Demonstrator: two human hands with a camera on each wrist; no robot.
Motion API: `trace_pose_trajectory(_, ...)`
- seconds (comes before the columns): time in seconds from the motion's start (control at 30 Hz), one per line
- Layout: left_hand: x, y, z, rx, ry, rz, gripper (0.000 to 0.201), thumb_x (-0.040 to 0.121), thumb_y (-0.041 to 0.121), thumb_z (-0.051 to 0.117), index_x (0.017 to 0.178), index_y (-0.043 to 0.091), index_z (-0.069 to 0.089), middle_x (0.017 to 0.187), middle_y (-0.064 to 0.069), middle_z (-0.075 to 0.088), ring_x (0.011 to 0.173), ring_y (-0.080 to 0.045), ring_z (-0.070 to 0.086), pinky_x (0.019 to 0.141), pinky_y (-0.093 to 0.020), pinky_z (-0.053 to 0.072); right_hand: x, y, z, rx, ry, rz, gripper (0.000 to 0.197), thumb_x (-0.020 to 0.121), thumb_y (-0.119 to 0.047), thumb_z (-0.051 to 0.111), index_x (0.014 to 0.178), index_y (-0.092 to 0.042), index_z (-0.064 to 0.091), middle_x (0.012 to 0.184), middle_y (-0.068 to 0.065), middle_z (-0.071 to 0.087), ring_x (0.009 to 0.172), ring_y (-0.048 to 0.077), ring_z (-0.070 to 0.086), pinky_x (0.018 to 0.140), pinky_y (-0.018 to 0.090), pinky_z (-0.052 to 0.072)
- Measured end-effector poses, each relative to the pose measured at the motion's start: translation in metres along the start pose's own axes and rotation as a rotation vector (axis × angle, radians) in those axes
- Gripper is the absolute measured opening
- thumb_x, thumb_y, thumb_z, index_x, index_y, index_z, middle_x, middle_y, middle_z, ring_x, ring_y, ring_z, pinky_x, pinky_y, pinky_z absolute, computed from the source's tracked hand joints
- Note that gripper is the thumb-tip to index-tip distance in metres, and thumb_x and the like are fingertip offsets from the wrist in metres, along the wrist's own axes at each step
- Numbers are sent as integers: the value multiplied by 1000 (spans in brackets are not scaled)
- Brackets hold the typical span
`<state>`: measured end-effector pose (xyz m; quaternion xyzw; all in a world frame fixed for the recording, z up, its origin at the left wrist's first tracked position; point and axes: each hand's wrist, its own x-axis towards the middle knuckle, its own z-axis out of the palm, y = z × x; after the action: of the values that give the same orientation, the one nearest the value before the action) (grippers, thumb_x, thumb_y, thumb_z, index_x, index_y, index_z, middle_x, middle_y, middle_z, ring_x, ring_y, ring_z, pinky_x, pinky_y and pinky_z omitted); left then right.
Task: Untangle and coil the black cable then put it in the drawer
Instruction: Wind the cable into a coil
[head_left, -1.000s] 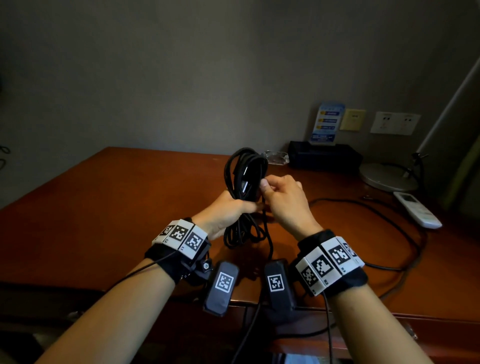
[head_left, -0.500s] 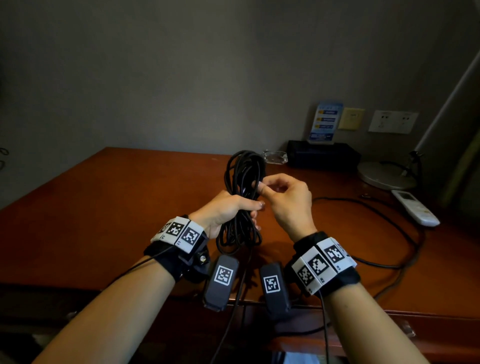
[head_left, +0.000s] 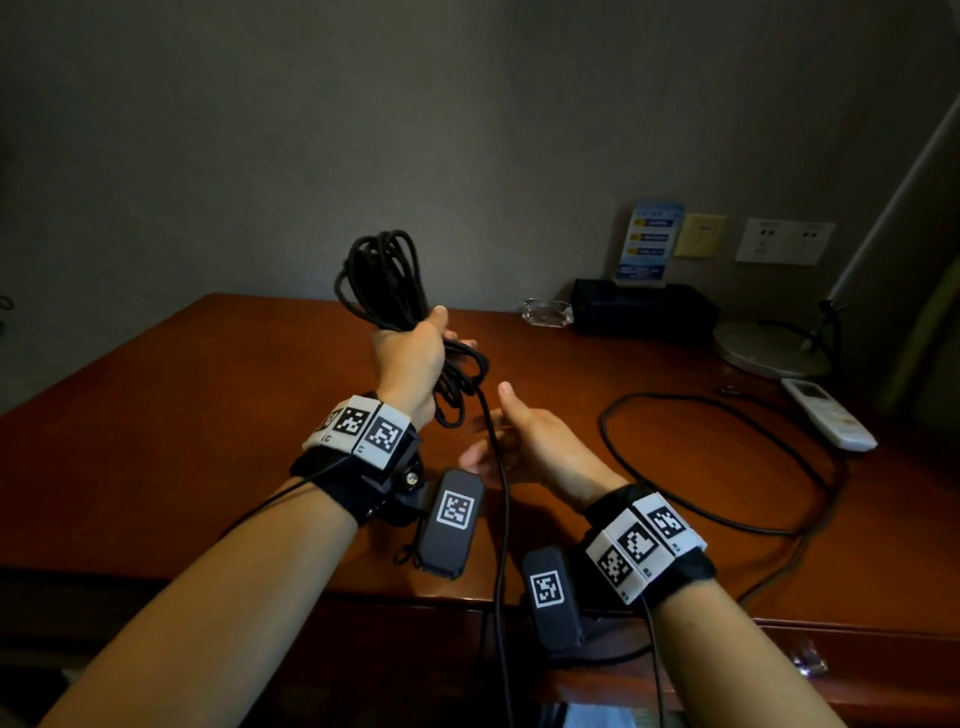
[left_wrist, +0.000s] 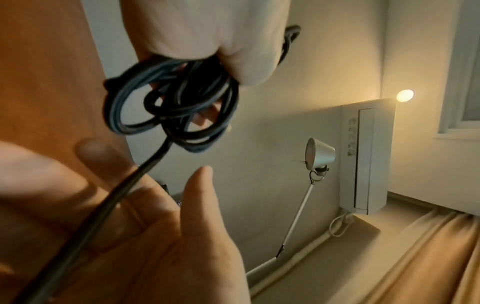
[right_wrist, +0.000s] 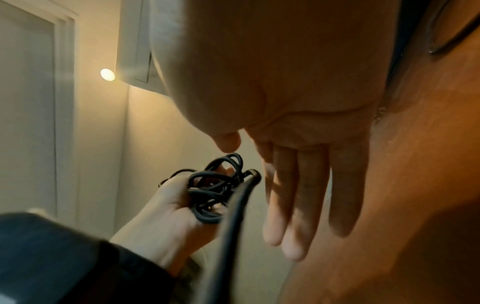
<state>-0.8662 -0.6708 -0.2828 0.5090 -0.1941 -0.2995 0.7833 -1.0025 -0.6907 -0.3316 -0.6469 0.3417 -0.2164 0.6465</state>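
Observation:
My left hand (head_left: 415, 358) grips the black cable (head_left: 382, 275) as a bundle of loops and holds it upright above the desk (head_left: 182, 441). One strand (head_left: 501, 519) hangs from the bundle, crosses my right palm and drops past the desk's front edge. My right hand (head_left: 519, 441) hovers just below and right of the bundle, palm turned inward, fingers straight, holding nothing. The left wrist view shows the loops (left_wrist: 168, 109) under my left hand (left_wrist: 202, 30) and the strand over the right hand (left_wrist: 155, 226). In the right wrist view the straight fingers (right_wrist: 298, 195) hang beside the bundle (right_wrist: 213, 189).
Another black cable (head_left: 727, 410) lies looped on the desk at right. Behind it are a white remote (head_left: 826, 421), a lamp base (head_left: 769, 348), a black box (head_left: 644, 312) and a glass dish (head_left: 546, 313). A drawer front with a metal handle (head_left: 805, 662) sits under the desk at right.
My right hand has let go of the loops and dropped down and back, fingers now straight. My left hand has raised the bundle higher and farther from me.

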Motion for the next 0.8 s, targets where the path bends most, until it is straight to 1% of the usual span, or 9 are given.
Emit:
trace_pose_trajectory(0.1,12,-6,-3,-56,168,24,29,90,16,65,113,9,50,107,-8,63,95,-20,68,85,-34,55,-5,-2,1,-15,-56,19,53,101,-53,31,113,-8,58,82,11,73,67,19,69,69,33,56)
trace_pose_trajectory(0.13,12,-6,-4,-53,217,33,31,91,17,64,116,8,49,109,-4,61,97,-20,63,88,-33,52,-6,-2,1,-3,-66,24,47,101,-47,38,116,-7,56,80,10,72,65,19,69,67,33,56)
trace_pose_trajectory(0.23,19,-6,-9,-64,300,72,18,94,17,60,103,12,45,87,1,62,75,-13,63,74,-28,55,-9,2,-2,41,-116,43,29,97,-18,58,121,-4,51,72,6,65,60,19,66,60,32,59)
trace_pose_trajectory(0.3,22,-3,-11,-73,333,134,16,95,16,58,88,16,44,74,0,63,61,-11,67,70,-33,58,-8,7,-5,35,-162,56,26,93,-6,60,119,-5,56,69,5,58,60,19,63,63,35,60)
trace_pose_trajectory(0.37,28,0,-15,-40,358,181,25,96,15,56,80,22,38,69,2,59,48,-1,63,63,-25,55,-8,11,-8,67,-177,59,21,95,-2,56,115,-4,59,66,4,51,55,16,58,59,34,60)
trace_pose_trajectory(0.5,38,2,-28,111,405,309,24,89,30,60,75,10,58,72,-5,68,69,-19,70,74,-38,60,-8,16,-13,61,-134,30,19,100,-9,47,109,-2,62,62,0,41,42,7,39,37,19,39)
trace_pose_trajectory(0.63,37,-3,-40,407,276,399,29,93,25,61,74,4,57,57,7,57,52,-5,62,44,-9,45,-13,12,-15,-213,-97,-19,26,101,-19,49,106,-7,71,60,-4,38,45,8,32,38,19,25)
trace_pose_trajectory(0.7,34,-5,-43,555,172,418,34,92,32,64,78,2,64,55,3,59,51,-13,67,40,-16,43,-17,5,-12,-314,-124,-46,25,100,-18,51,105,-8,74,57,-4,37,44,9,30,39,20,23)
trace_pose_trajectory(0.8,33,-8,-44,742,-7,400,34,87,44,68,92,10,67,59,5,62,40,3,58,37,-9,38,-21,-6,-8,-408,-168,-91,23,98,-14,54,101,-7,76,54,-4,36,43,9,24,42,21,18)
